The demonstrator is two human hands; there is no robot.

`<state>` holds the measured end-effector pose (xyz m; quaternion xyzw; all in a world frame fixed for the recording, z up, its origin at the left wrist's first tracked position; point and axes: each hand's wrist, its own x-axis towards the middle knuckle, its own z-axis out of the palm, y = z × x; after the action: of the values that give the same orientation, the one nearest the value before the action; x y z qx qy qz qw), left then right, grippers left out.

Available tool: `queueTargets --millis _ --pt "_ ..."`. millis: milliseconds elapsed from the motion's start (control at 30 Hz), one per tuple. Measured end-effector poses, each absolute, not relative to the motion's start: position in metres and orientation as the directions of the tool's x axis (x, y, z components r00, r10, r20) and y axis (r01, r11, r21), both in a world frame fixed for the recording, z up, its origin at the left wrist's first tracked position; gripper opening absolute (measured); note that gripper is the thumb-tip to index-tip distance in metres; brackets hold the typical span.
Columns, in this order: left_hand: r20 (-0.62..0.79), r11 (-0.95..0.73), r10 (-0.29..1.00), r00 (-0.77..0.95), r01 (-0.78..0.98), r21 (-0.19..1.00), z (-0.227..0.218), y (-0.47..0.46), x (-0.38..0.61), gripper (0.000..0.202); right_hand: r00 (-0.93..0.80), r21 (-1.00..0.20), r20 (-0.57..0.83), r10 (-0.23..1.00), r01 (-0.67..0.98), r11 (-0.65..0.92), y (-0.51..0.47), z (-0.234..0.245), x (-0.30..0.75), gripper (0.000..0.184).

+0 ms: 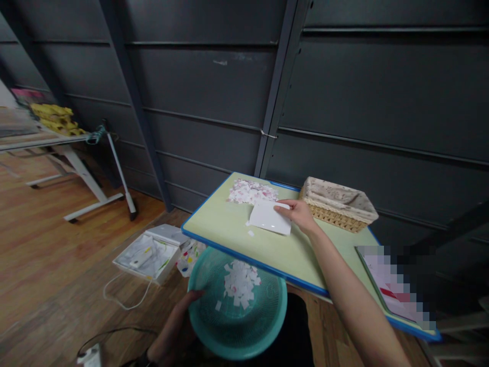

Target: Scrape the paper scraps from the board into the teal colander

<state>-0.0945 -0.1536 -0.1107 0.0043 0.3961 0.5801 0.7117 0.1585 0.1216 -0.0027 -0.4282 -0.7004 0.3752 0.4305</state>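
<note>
My right hand (300,214) reaches out over the green table (225,224) and grips a white card (269,218) by its right edge, its lower edge resting on the tabletop. Just beyond the card lies a pile of small paper scraps (251,192), white with pink marks. My left hand (188,302) holds the rim of a teal plastic basin (237,326) below the table's near edge. Several white scraps (240,283) lie in the basin. One loose scrap (250,233) sits on the table in front of the card.
A wicker basket (338,204) with a cloth liner stands on the table to the right of my hand. A clipboard with paper (393,285) lies at the table's right end. A white open box (151,252) and a cable lie on the wooden floor. Another table (57,140) stands far left.
</note>
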Motion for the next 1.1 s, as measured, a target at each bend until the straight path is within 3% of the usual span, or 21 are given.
queueTargets --millis 200,400,600,867,1100 --pt "-0.530 0.297 0.847 -0.046 -0.786 0.542 -0.104 -0.145 -0.091 0.090 -0.402 -0.921 0.151 0.903 0.274 0.276 0.117 -0.002 0.157 0.044" --pt "-0.585 0.298 0.798 -0.147 -0.747 0.594 -0.081 -0.145 -0.084 0.085 -0.360 -0.957 0.112 0.926 0.213 0.199 0.118 0.001 0.160 0.049" --pt "-0.605 0.349 0.790 -0.098 -0.740 0.575 -0.084 -0.145 -0.085 0.066 -0.410 -0.945 0.091 0.908 0.253 0.209 0.116 0.003 0.161 0.052" --pt "-0.615 0.339 0.779 -0.119 -0.746 0.573 -0.076 -0.146 -0.084 0.074 -0.389 -0.939 0.097 0.916 0.269 0.214 0.114 0.002 0.156 0.054" --pt "-0.576 0.330 0.816 -0.050 -0.777 0.536 -0.088 -0.148 -0.088 0.060 -0.541 -0.959 -0.019 0.841 0.247 0.137 0.107 0.007 0.153 0.048"
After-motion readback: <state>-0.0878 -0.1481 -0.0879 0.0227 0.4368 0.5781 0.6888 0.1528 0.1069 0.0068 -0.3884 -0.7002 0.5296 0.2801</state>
